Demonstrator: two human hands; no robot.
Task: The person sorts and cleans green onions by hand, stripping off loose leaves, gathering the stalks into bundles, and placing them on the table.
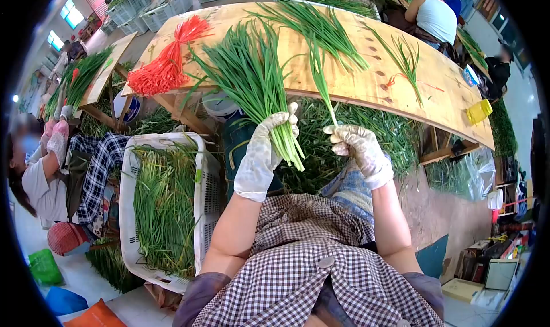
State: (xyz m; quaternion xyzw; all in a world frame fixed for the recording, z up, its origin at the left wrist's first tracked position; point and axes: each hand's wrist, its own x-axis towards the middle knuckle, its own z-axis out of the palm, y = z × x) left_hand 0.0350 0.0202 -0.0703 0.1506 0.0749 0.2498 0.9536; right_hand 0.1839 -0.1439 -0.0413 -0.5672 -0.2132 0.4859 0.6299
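My left hand (260, 155), in a soiled white glove, is closed round a thick bunch of garlic chives (246, 72). Their pale cut ends stick out below the fist, and the green leaves fan over the table's near edge. To the right, my gloved right hand (361, 149) pinches a few chive stalks (321, 81) by their white ends, with the tips pointing away from me. Beyond both hands, a loose pile of chives (326, 29) lies on the wooden table (229, 18). A small group of chives (405, 60) rests farther right, by a red tie.
Red ties (166, 63) are heaped at the table's left. A white crate (200, 155) of chives stands at my left, and loose leaves (378, 126) cover the floor under the table. A yellow cup (479, 111) sits at the right edge. Other people (435, 15) sit nearby.
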